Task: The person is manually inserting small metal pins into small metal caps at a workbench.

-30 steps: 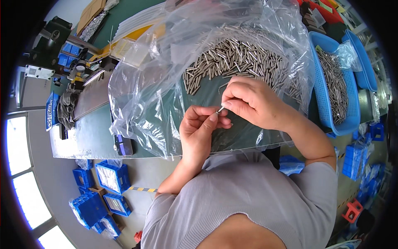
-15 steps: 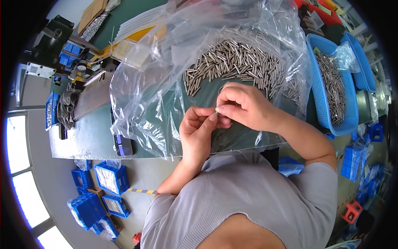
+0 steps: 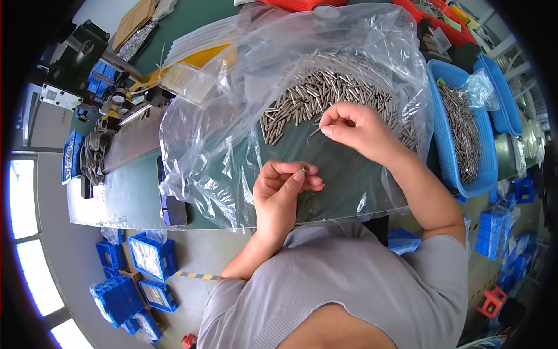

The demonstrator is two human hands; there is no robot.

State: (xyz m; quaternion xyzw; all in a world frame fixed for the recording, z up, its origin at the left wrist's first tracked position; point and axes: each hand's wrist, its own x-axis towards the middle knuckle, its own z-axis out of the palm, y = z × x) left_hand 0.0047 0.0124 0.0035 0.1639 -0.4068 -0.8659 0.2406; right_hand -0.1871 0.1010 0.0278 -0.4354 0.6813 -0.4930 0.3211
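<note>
Silver metal pins (image 3: 325, 96) are pinched in both hands' fingers (image 3: 302, 173), one each, while many are left piled.

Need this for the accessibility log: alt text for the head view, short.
Seen from above, a person's right hand pinches a thin metal pin at the edge of a pile of pins on a clear plastic bag, while the left hand holds a small pin in its fingertips. A blue basket of more pins stands to the right on the green table.
</note>
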